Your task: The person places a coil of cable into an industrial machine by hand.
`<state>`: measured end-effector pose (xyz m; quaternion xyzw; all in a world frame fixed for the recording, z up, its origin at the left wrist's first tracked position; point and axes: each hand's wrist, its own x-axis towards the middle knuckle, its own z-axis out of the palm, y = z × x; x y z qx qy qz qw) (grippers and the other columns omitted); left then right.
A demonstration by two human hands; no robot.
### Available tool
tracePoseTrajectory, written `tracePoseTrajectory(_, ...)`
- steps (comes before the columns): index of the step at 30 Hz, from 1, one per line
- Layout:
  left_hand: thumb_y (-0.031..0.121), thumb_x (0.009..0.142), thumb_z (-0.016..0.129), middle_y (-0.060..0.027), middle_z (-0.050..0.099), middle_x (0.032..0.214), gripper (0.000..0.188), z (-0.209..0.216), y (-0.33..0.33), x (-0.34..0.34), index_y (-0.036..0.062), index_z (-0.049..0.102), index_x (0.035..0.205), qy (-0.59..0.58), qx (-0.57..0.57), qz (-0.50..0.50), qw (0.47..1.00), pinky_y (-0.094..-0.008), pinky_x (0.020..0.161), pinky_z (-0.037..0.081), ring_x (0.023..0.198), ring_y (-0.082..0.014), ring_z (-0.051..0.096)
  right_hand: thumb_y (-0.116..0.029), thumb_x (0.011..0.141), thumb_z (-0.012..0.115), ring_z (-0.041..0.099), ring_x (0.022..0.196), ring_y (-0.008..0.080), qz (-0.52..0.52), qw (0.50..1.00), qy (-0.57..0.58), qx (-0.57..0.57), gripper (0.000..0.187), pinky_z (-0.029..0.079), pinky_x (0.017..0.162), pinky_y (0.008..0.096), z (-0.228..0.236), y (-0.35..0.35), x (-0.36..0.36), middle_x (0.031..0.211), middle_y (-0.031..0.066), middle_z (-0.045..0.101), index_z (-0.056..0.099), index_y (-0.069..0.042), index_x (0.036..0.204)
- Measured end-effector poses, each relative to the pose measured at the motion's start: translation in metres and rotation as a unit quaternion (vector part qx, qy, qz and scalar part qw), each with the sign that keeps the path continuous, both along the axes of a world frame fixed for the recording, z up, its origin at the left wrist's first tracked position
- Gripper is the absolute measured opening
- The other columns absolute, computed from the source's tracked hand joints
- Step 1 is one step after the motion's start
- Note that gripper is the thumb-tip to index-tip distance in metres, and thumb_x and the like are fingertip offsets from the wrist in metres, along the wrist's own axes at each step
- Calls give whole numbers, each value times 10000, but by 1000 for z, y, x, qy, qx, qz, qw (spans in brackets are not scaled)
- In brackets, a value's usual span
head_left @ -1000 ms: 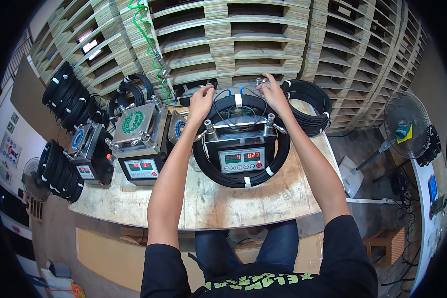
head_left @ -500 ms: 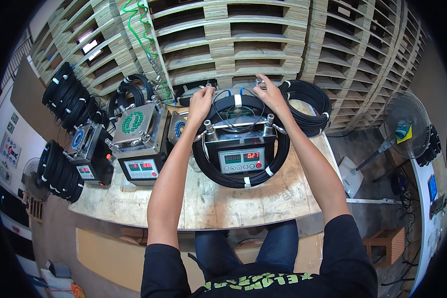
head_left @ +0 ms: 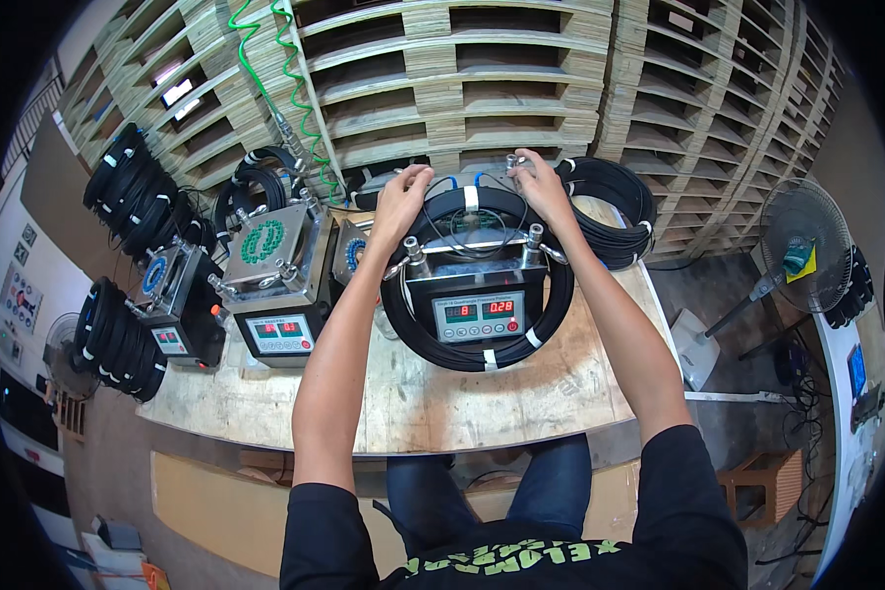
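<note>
In front of me stands a polishing machine (head_left: pixel 477 280) with a lit red display. A black cable coil (head_left: pixel 491 361) with white ties hangs around it, and thin cable ends loop over its top. My left hand (head_left: pixel 400 202) is closed at the rear left post, its fingers covering the metal knob. My right hand (head_left: pixel 543 189) pinches at the rear right metal knob (head_left: pixel 511 161), thumb and fingers against it. Two front posts, the left one (head_left: pixel 414 250) and the right one (head_left: pixel 534 236), stand upright and untouched. The coil hides part of the machine's sides.
To the left on the wooden table (head_left: pixel 442 408) stand a larger machine (head_left: pixel 277 270) with a ring of green connectors and a smaller one (head_left: pixel 174 300). Black cable coils (head_left: pixel 619 211) lie behind right. A green spiral hose (head_left: pixel 300 108) hangs before stacked pallets (head_left: pixel 511 84). A fan (head_left: pixel 804 236) stands right.
My left fingers have moved over the rear left knob, which showed before. My right hand has shifted slightly right. The green hose has swung left, and the display digits have changed.
</note>
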<state>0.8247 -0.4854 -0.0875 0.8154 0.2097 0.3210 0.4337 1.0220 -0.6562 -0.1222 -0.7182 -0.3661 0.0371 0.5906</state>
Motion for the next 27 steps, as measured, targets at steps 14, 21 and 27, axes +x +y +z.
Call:
tracePoseTrajectory(14, 334, 805, 650, -204, 648, 1222, 744, 1, -2, -9, 196, 387, 1487, 9, 22, -24, 999, -415, 992, 436, 1142, -347, 612, -50, 874, 479, 679, 829, 221, 3, 1000, -4, 13, 446, 509, 746, 321, 3, -2, -4, 1030, 177, 713, 517, -47, 1319)
tracePoseTrajectory(21, 274, 809, 665, -185, 656, 1204, 743, -4, 4, -9, 208, 372, 1488, -21, 0, -52, 998, -390, 982, 423, 1103, -283, 615, -93, 893, 476, 695, 915, 265, -24, 999, -33, -14, 426, 506, 828, 345, 6, -3, -10, 1033, 173, 718, 518, -59, 1316)
tracePoseTrajectory(27, 259, 816, 705, -144, 673, 1172, 721, -8, 4, -9, 198, 398, 1466, -57, 14, -40, 998, -417, 1045, 377, 1141, -281, 601, -90, 895, 470, 692, 945, 285, -19, 999, -49, -5, 419, 503, 848, 356, 1, 0, 1, 1025, 176, 718, 536, -76, 1309)
